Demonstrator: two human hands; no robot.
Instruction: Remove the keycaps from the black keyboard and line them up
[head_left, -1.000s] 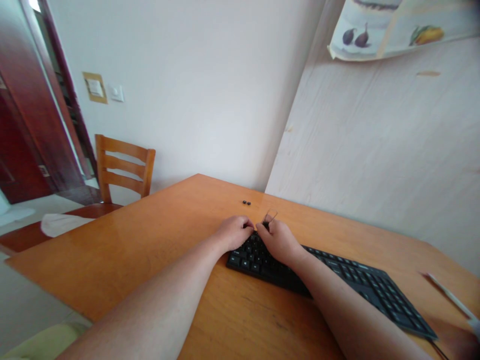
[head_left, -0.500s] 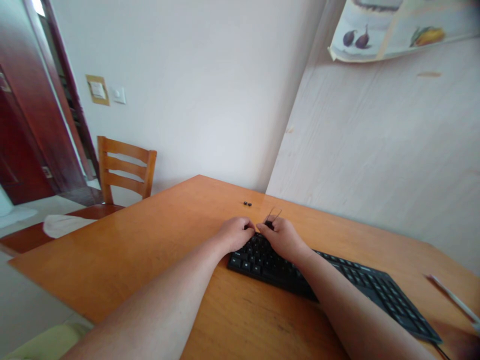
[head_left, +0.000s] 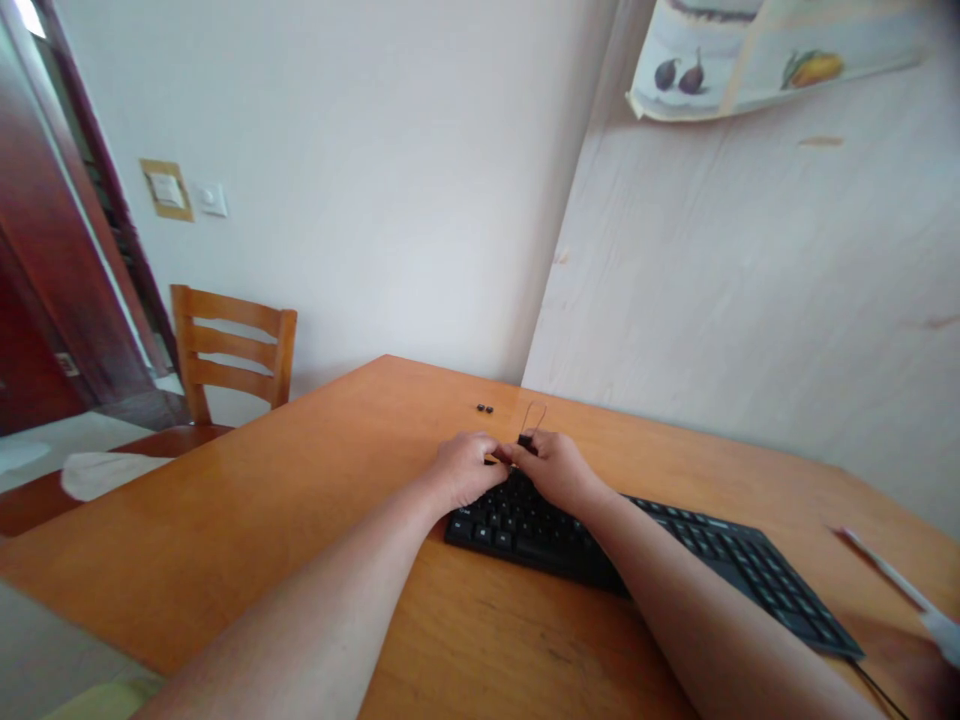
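Note:
A black keyboard (head_left: 555,540) lies at a slant on the table, partly hidden beneath my wrists. My right hand (head_left: 559,468) is closed around a wire keycap puller (head_left: 525,440); its black body shows at the fingers and its thin wire prongs point up and away. My left hand (head_left: 471,470) is over the keyboard's far left corner, fingers curled and pinched together, their tips meeting my right thumb. What lies between the left fingertips is hidden. Beyond my hands, two small black keycaps (head_left: 485,408) sit side by side on the table.
The wooden table (head_left: 315,510) reaches back to the wall. A thin white stick-like object (head_left: 885,567) lies at the right, and a cable (head_left: 877,688) leaves the keyboard's right end. A wooden chair (head_left: 234,345) stands beyond the table's left edge.
My left fingertips have moved right to meet my right thumb. The puller has turned in my right hand, its prongs now more upright. The view has shifted slightly to the right.

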